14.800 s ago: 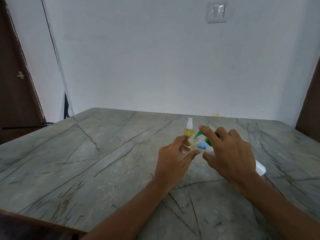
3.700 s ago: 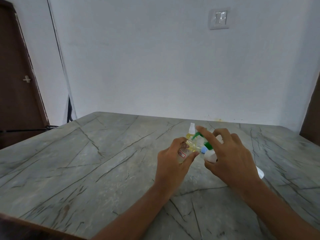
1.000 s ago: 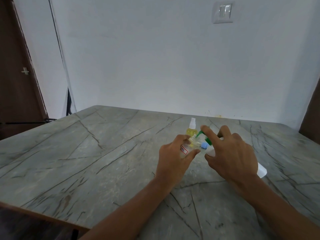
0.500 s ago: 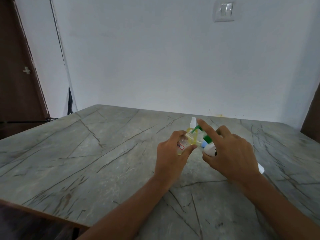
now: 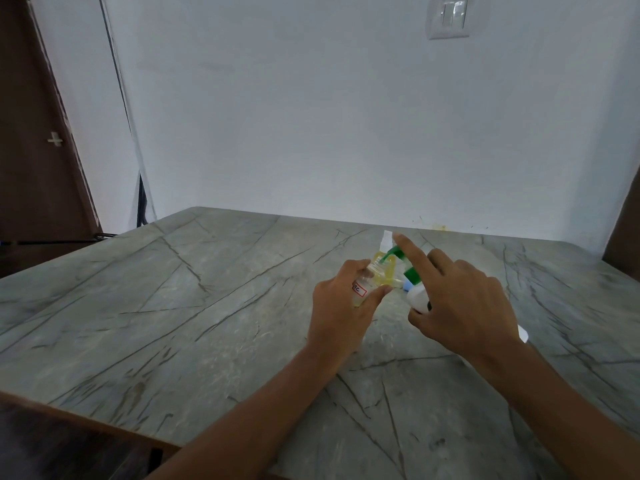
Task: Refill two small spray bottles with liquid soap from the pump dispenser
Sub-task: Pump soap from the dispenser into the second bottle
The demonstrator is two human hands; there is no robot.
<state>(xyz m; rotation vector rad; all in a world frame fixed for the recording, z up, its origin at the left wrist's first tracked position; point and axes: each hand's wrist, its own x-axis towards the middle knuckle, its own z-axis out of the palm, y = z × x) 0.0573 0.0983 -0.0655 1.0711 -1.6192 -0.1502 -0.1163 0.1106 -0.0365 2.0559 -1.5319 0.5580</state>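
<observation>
Clear plastic, the small bottle (image 5: 362, 288) sits tilted in the curled fingers of the left hand (image 5: 341, 315) over the desk (image 5: 173, 306), neck just at the green spout (image 5: 393, 252). The right hand (image 5: 464, 308) grips the white dispenser (image 5: 417, 298), forefinger stretched over the pump head; slow, short presses with spout centred on the narrow neck should avoid drips.

Dim, soft light; edges bowed, centre seemingly blurred.
</observation>
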